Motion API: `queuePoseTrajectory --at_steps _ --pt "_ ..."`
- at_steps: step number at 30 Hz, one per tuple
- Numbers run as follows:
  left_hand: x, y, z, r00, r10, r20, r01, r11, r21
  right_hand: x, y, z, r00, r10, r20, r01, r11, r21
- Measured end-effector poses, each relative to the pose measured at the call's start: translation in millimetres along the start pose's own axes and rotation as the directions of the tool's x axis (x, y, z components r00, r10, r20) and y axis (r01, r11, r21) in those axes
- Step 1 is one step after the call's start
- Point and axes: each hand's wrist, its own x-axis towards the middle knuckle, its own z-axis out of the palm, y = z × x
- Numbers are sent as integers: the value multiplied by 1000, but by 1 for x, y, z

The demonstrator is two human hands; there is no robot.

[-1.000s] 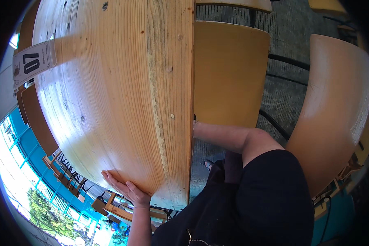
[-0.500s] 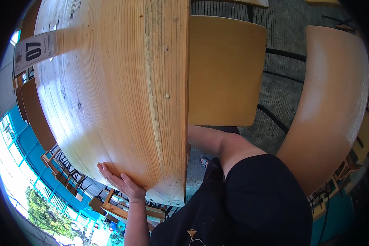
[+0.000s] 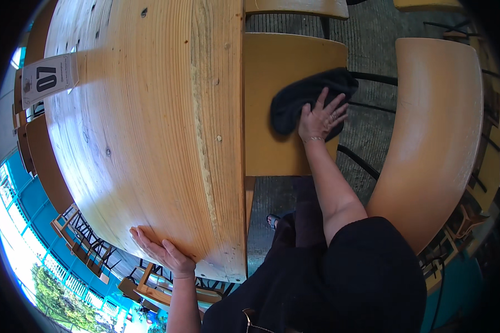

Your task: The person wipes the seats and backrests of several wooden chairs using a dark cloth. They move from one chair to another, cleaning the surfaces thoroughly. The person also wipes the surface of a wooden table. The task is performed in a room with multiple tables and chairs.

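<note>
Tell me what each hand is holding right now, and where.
The right hand presses a dark cloth flat on the bench, fingers spread over its near end. The left hand grips nothing; it rests on the table edge.

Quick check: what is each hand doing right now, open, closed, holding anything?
Left hand: open, flat on the near edge of the wooden table, holding nothing.
Right hand: open, fingers spread, pressing the dark cloth on the bench seat.
</note>
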Motion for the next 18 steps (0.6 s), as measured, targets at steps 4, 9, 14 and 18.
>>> queuePoseTrajectory --at_steps 4,9,14,18 --pt "1 0 0 1000 12 -3 -12 1000 8 46 -114 16 999 -40 -16 41 998 56" --pt "2 -1 -1 999 32 10 -33 999 22 54 -179 18 747 -656 107 634 751 183" --pt "-4 -3 -1 1000 15 -5 -15 1000 23 99 -142 4 695 -714 89 702 700 130" --pt "-3 -2 -3 1000 24 -7 -23 999 35 134 -73 -5 892 -442 -95 449 891 71"
